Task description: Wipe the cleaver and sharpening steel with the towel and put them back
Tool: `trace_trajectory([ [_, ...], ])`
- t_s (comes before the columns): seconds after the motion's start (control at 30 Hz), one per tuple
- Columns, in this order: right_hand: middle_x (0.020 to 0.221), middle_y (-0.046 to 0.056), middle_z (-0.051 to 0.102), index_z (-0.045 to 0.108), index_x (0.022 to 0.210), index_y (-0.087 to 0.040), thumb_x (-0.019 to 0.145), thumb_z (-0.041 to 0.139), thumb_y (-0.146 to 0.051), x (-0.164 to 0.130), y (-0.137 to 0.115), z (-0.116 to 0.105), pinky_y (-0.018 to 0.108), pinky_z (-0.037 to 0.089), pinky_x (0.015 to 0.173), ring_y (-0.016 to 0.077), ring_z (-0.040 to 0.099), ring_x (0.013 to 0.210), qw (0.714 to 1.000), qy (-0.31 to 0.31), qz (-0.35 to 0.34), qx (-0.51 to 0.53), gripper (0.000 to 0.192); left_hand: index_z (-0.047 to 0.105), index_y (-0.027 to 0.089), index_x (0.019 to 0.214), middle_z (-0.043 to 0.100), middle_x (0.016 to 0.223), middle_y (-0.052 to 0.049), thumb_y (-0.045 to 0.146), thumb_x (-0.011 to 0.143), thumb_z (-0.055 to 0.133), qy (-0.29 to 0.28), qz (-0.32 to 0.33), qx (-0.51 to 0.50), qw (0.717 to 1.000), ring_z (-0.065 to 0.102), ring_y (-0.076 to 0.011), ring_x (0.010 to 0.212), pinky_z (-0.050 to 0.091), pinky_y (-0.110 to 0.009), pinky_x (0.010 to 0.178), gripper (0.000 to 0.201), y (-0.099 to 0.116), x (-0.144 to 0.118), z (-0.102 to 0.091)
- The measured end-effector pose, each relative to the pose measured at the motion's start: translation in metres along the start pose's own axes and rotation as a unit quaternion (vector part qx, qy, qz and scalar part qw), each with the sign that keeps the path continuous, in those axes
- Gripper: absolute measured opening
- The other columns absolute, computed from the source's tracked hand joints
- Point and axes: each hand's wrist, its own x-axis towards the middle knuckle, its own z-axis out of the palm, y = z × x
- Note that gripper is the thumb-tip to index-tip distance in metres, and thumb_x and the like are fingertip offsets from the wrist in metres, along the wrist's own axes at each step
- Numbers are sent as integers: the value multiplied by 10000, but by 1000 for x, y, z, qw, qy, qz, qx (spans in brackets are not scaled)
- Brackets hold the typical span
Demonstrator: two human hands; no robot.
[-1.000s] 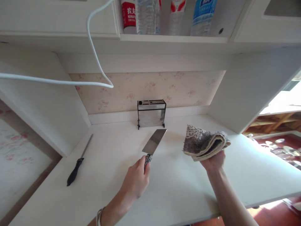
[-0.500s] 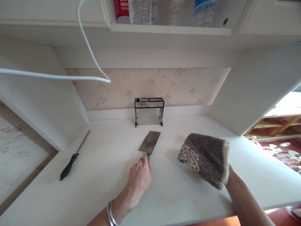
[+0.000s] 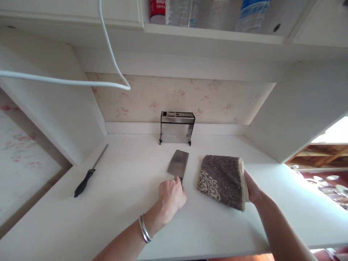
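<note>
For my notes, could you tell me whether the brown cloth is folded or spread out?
Folded: the brown cloth shows stacked layers at its pale edge, gripped by the right hand.

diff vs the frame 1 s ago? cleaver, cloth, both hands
The right hand has brought the folded cloth down from mid-air and in toward the cleaver, turning its patterned face up. The cleaver's blade has dropped from raised to low over the counter. The left hand keeps its grip on the handle. The sharpening steel and knife rack have not moved.
</note>
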Motion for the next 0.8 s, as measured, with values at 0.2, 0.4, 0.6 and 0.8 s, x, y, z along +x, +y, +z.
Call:
trace_trajectory([
  [0.2,821,156,709,657,906,-141,837,445,-597,-12,10,-12,394,553,744,271,688,838,997,-12,75,24,507,589,89,968,677,848,-185,268,814,468,-18,33,-40,998,657,-309,827,488,-395,704,265,9,9,3],
  [0.4,791,118,720,649,953,-154,673,689,-128,-25,5,-3,411,581,758,291,697,763,996,47,69,-7,284,605,90,979,672,871,-205,350,857,435,-24,53,-108,992,652,-322,840,483,-398,691,333,16,10,7],
  [0.6,825,89,722,629,1029,-204,629,722,-172,-45,-19,46,393,604,673,279,696,699,987,124,-63,-82,412,650,165,918,683,929,-111,467,881,391,-26,48,-292,955,629,-244,865,460,-374,806,400,-15,8,-13],
  [0.8,1000,91,696,609,1113,-203,652,764,-318,-61,13,157,347,578,660,265,681,809,971,-44,-109,-208,499,507,148,1214,562,1233,-116,442,892,427,-58,21,-689,722,577,-189,1035,485,-292,814,443,-57,16,-41],
])
